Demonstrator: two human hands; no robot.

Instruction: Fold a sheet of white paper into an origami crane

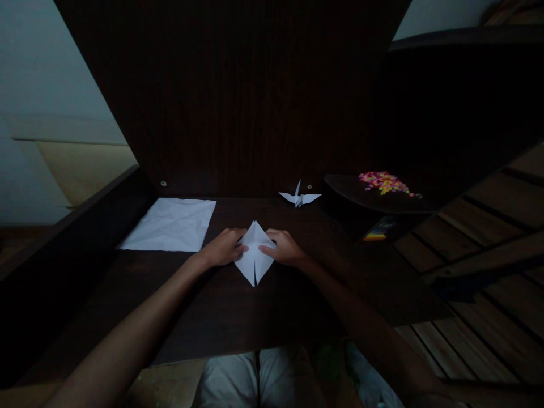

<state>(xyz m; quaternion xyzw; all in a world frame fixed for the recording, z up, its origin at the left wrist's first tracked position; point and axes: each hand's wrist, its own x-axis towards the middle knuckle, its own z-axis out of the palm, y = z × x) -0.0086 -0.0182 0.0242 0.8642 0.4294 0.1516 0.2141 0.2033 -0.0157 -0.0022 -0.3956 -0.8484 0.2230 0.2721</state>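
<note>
A white sheet of paper folded into a diamond (255, 263) is held just above the dark desk, a split running up its middle from the lower tip. My left hand (225, 246) grips its left side, thumb on the front face and fingers behind. On the right side, my right hand (287, 247) pinches it the same way. The fingers behind the paper are mostly hidden. Beyond the hands, to the right, stands a finished white paper crane (300, 198). A creased, unfolded white sheet (170, 224) lies flat to the left.
A dark upright panel (255, 102) backs the desk (204, 317). At the right, a curved shelf (348, 190) bears a heap of small pink and yellow pieces (385, 182). A low side board (72, 215) borders the left edge. Wooden slats (480, 221) lie at the far right.
</note>
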